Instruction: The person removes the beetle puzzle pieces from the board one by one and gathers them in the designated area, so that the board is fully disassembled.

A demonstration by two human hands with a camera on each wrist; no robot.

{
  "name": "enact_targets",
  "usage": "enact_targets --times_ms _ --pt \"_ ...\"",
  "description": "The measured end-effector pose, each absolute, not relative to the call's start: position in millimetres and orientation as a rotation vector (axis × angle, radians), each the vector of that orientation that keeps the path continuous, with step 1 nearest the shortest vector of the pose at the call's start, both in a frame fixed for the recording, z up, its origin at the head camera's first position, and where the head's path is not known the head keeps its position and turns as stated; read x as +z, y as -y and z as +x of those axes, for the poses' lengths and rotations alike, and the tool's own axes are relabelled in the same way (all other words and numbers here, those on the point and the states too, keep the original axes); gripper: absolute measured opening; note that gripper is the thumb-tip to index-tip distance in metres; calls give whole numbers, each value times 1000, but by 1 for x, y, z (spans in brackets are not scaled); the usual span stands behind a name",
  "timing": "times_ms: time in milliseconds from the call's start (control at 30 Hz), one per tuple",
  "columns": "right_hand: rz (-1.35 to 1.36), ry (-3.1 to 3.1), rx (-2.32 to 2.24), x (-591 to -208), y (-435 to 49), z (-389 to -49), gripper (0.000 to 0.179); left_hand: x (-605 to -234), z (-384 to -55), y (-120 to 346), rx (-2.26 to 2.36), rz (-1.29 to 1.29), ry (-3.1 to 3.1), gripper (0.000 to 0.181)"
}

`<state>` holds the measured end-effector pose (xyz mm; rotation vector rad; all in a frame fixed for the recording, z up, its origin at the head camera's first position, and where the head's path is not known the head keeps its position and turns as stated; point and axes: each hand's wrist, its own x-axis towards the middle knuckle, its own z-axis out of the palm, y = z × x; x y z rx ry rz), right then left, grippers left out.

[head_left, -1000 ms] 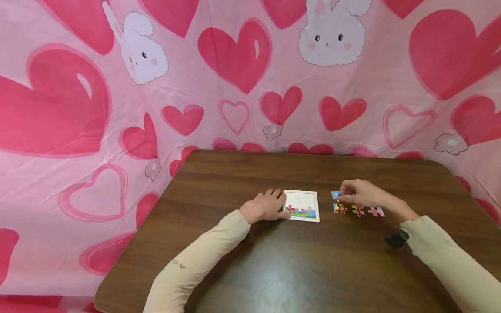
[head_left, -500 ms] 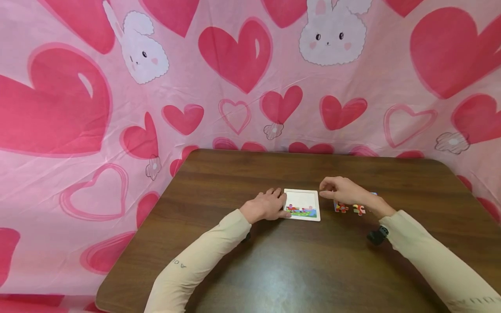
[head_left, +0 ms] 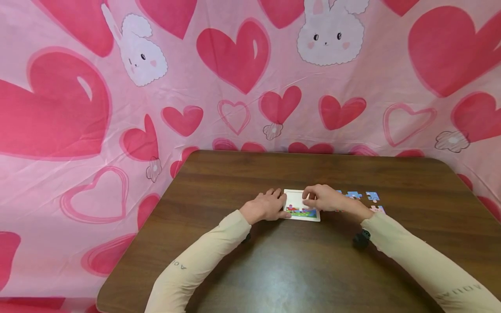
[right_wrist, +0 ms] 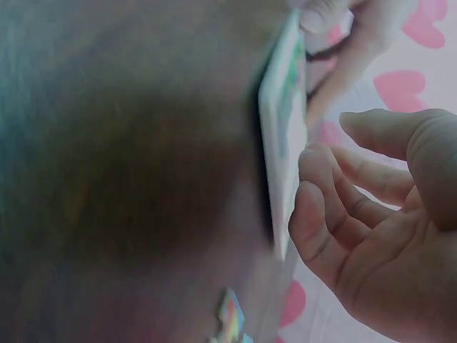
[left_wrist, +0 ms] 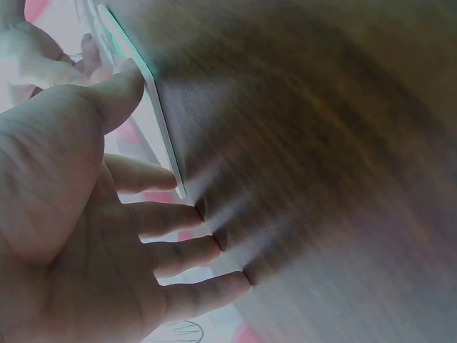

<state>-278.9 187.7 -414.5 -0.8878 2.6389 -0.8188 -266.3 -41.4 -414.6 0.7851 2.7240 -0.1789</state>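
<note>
Risking a slide on the left, a scatter on the right

The bare left hand point(head_left: 266, 205), fingers straight, rests its thumb on the square white-rimmed puzzle tray point(head_left: 293, 199), flat on the brown wood-grain table point(head_left: 274, 269); too light a touch could let it slide. A bump could lift the colourful printed row point(head_left: 300, 212) along its near side. The bare right hand point(head_left: 325, 198) is bent-fingered above the tray's right part; whether it grips anything, I cannot tell. Its wrist, dropping, could scatter the loose blue-and-pink jigsaw pieces point(head_left: 354, 195).
</note>
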Motion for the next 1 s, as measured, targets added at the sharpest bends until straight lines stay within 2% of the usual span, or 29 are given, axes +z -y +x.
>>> enact_targets --times_ms 633,1000 --pt "-1047 -2666 -754 -428 -152 -273 7 -415 -266 42 -221 804 -2743 79" --pt "-958 -2707 -682 -427 -144 -273 13 -414 -265 42 -202 808 -2744 78"
